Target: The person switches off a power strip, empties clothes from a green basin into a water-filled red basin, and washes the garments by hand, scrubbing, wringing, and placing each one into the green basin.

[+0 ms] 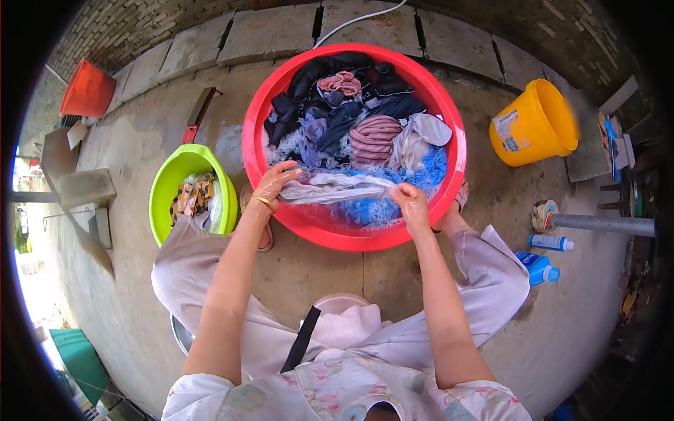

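A large red tub (460,147) stands in front of me, filled with soapy water and clothes. Stretched between my hands near its front rim is a wet, light grey-white cloth (337,189). My left hand (276,182), with a gold bangle at the wrist, grips the cloth's left end. At its right end, the fingers of my right hand (409,203) are closed on the fabric. Blue cloth (361,210) lies in the suds below. Behind it are a pink striped garment (375,139), a white piece (421,137) and dark clothes (305,81).
A lime-green basin (160,186) with patterned cloth sits left. An orange-red bucket (88,88) is further back. To the right are a yellow bucket (519,126), a metal pole (604,224), a blue-and-white bottle (550,242) and a blue detergent bottle (537,269). Concrete slabs (267,35) line the back.
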A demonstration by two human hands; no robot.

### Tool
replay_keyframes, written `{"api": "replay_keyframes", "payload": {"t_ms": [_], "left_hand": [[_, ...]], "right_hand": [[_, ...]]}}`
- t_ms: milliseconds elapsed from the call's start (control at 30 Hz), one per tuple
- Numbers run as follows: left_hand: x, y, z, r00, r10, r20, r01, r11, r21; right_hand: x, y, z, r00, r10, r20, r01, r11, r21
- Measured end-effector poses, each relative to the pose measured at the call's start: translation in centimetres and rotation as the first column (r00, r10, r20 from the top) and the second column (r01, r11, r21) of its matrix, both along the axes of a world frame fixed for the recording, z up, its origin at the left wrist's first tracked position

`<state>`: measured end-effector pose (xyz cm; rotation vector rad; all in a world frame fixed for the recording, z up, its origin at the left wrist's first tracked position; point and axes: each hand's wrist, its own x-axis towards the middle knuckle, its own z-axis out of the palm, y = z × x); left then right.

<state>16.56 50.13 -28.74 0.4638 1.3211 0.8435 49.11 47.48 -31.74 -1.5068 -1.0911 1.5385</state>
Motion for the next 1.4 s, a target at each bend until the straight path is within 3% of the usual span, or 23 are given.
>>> {"api": "replay_keyframes", "payload": {"t_ms": [33, 100, 167, 233, 300, 367, 433, 500, 533, 567, 600, 633, 667, 733, 867, 1000, 1067, 1133, 1167, 1200, 1233, 1267, 1400], "left_hand": [[-0.6, -0.3, -0.2, 1.000, 0.001, 0.000, -0.001, 1.000, 0.000], [-1.9, -0.8, -0.7, 0.970, -0.186, -0.155, 0.200, 0.976, 0.083], [-1.7, -1.3, 0.8, 0.960, -0.242, -0.139, 0.254, 0.964, 0.075], [-1.4, -1.7, 1.3, 0.847, -0.488, -0.211, 0.511, 0.857, 0.069], [-1.1, -2.3, -0.5, 0.772, -0.542, -0.332, 0.590, 0.806, 0.056], [-0.8, -2.5, -1.7, 0.449, -0.563, -0.694, 0.817, 0.573, 0.065], [-1.2, -2.3, -2.1, 0.478, -0.583, -0.657, 0.784, 0.621, 0.019], [-1.3, -2.2, -2.1, 0.850, -0.442, -0.287, 0.437, 0.895, -0.087], [-1.3, -2.4, -2.9, 0.850, -0.443, -0.284, 0.436, 0.895, -0.090], [-1.1, -3.5, -4.4, 0.921, -0.326, -0.212, 0.329, 0.944, -0.024], [-0.9, -3.8, -5.7, 0.970, -0.199, -0.136, 0.206, 0.978, 0.042], [-0.6, -4.2, -6.7, 0.971, -0.198, -0.135, 0.204, 0.978, 0.035], [0.1, -4.5, -7.4, 0.958, -0.219, -0.184, 0.223, 0.975, 0.002], [1.4, -5.2, -8.5, 0.920, -0.258, -0.294, 0.266, 0.964, -0.014], [2.2, -4.9, -8.2, 0.947, -0.191, -0.259, 0.183, 0.982, -0.053], [1.4, -5.3, -8.4, 0.874, -0.223, -0.432, 0.255, 0.967, 0.018], [0.9, -5.0, -7.7, 0.811, -0.248, -0.531, 0.301, 0.953, 0.014], [0.2, -4.7, -6.8, 0.571, -0.325, -0.754, 0.480, 0.877, -0.015], [-0.2, -4.5, -6.3, 0.572, -0.322, -0.754, 0.475, 0.880, -0.015], [-0.6, -4.3, -5.7, 0.471, -0.346, -0.811, 0.537, 0.842, -0.047], [-1.1, -4.2, -5.4, 0.364, -0.361, -0.858, 0.593, 0.801, -0.085], [-1.6, -4.0, -5.4, 0.366, -0.356, -0.860, 0.591, 0.803, -0.081], [-3.3, -3.5, -4.7, 0.267, -0.383, -0.884, 0.592, 0.789, -0.163]], "right_hand": [[0.4, 0.2, -0.2, 1.000, 0.001, 0.000, -0.001, 1.000, 0.000], [1.3, 0.4, -0.7, 0.837, -0.419, -0.351, 0.356, 0.905, -0.233], [1.8, 0.2, -0.8, 0.759, -0.470, -0.451, 0.376, 0.881, -0.286], [1.8, 0.1, -1.2, 0.583, -0.513, -0.630, 0.360, 0.858, -0.366], [1.5, 0.4, -1.6, 0.543, -0.532, -0.650, 0.369, 0.846, -0.385], [1.2, 0.9, -1.5, 0.498, -0.548, -0.672, 0.376, 0.835, -0.402], [0.9, 1.2, -1.2, 0.457, -0.434, -0.776, 0.380, 0.885, -0.271], [1.0, 1.0, -0.8, 0.479, -0.402, -0.780, 0.373, 0.898, -0.233], [1.0, 0.8, -0.7, 0.503, -0.368, -0.782, 0.364, 0.911, -0.195], [1.8, -0.3, -2.2, 0.506, -0.379, -0.775, 0.361, 0.909, -0.209], [3.2, -0.8, -5.6, 0.953, -0.145, -0.266, 0.081, 0.968, -0.238], [3.9, -1.1, -8.0, 0.909, 0.279, 0.308, -0.132, 0.897, -0.422], [3.5, -1.3, -8.7, 0.910, 0.282, 0.304, -0.133, 0.893, -0.430], [2.0, -1.6, -10.3, 0.592, 0.109, 0.799, -0.191, 0.982, 0.008], [-3.5, 2.0, -10.2, 0.780, 0.132, 0.611, -0.147, 0.989, -0.027], [-8.0, 2.8, -14.3, 0.813, 0.077, 0.578, -0.024, 0.995, -0.098], [-9.1, 2.1, -13.8, 0.477, -0.004, 0.879, -0.008, 1.000, 0.009], [-7.9, 2.2, -15.9, 0.521, 0.045, 0.852, -0.067, 0.998, -0.012], [-7.2, 2.3, -16.0, 0.560, 0.093, 0.823, -0.123, 0.992, -0.028], [-6.4, 2.5, -16.0, 0.560, 0.095, 0.823, -0.128, 0.991, -0.028], [-5.8, 2.8, -14.5, 0.810, 0.130, 0.572, -0.018, 0.980, -0.198], [-5.0, 3.2, -12.9, 0.964, 0.077, 0.256, 0.028, 0.923, -0.385], [-0.9, 2.7, -6.0, 0.994, 0.050, 0.098, -0.013, 0.939, -0.345]]}}
